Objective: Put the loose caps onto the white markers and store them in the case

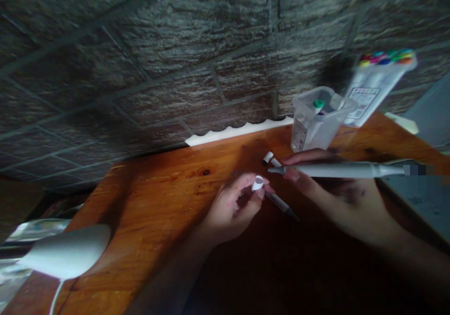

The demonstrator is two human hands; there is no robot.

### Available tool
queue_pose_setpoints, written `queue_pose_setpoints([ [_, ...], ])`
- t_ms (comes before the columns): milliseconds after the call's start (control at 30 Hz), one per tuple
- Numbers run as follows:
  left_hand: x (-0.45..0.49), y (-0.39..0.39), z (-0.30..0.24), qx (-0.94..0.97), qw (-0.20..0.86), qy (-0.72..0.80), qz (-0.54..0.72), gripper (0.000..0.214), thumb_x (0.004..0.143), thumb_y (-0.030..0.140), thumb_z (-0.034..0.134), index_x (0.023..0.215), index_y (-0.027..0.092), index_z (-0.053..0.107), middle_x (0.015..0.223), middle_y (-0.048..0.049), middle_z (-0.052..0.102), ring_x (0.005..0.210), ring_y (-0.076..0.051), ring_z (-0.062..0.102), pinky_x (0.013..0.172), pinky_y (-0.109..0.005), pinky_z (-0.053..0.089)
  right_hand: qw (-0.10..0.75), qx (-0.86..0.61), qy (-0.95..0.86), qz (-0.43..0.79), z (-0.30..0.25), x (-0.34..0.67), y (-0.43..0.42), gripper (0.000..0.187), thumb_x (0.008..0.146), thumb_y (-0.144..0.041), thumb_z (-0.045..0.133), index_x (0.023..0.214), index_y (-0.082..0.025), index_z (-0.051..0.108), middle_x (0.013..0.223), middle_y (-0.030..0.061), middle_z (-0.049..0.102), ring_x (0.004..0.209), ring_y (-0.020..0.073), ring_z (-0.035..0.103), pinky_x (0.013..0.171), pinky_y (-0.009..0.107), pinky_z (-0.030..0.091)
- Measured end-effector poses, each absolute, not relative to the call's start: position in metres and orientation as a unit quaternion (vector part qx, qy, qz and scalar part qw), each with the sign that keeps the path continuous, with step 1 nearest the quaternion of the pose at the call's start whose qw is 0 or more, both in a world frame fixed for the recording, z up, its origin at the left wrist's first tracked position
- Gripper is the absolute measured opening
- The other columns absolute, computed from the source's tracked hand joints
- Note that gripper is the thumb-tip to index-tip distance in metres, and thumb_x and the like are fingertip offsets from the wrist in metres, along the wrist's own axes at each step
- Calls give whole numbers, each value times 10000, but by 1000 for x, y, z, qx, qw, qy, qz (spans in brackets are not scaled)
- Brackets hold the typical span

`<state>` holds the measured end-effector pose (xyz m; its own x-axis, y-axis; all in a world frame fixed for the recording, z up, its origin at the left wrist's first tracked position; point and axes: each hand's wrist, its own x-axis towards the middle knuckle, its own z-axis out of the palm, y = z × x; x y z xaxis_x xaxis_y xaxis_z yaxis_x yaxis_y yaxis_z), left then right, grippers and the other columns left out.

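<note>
Pinched between the thumb and fingers of my left hand (235, 209) is a small white marker cap (258, 183), its open end facing up. My right hand (337, 202) grips a long pale marker (333, 170), held nearly level, its uncapped tip pointing left toward the cap. Cap and marker are apart. Just beyond the marker tip, a loose white cap with a dark end (268, 158) lies on the wooden table (168, 188). Another pen (279, 203) rests behind my left fingers, partly hidden by them.
Behind my right hand stands a clear plastic box (312, 127) with a few markers. A fuller box of colourful-capped markers (374, 90) leans beside it. A white scalloped strip (239, 130) runs along the brick wall (197, 62). A white lamp-like object (70, 251) sits at left.
</note>
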<state>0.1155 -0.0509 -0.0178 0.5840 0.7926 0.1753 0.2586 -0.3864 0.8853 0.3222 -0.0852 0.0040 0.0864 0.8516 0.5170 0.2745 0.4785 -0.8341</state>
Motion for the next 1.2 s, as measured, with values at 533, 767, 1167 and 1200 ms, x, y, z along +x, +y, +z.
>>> queue_pose_setpoints([
  [533,120,-50,-8,840,325,348,260,169,1010,246,446,978,186,600,900,-16,666,811,-138,610,755,-228,457,522,-423,-708,219,0,323,-90,158,862,-207,712,1018,-233,701,921,-16,756,749,89,713,651,148,565],
  [767,117,-49,-9,831,340,354,261,212,1012,255,455,1125,196,625,1019,-31,704,893,-148,638,840,-234,470,499,-412,-757,91,-5,330,-81,212,879,-151,687,1090,-178,693,1017,50,766,887,154,729,807,241,585],
  [1167,114,-54,-10,810,383,359,263,295,1034,333,426,1250,238,603,957,-13,668,808,-118,608,791,-232,473,577,-466,-654,146,-4,328,-79,132,875,-247,696,1007,-256,691,950,12,742,839,160,715,752,257,588],
  [1200,115,-54,-9,811,380,358,263,294,1035,328,425,1254,239,598,934,-8,664,808,-117,608,790,-232,471,587,-466,-643,158,-3,327,-79,126,874,-249,696,998,-266,681,940,5,731,833,157,708,749,256,587],
])
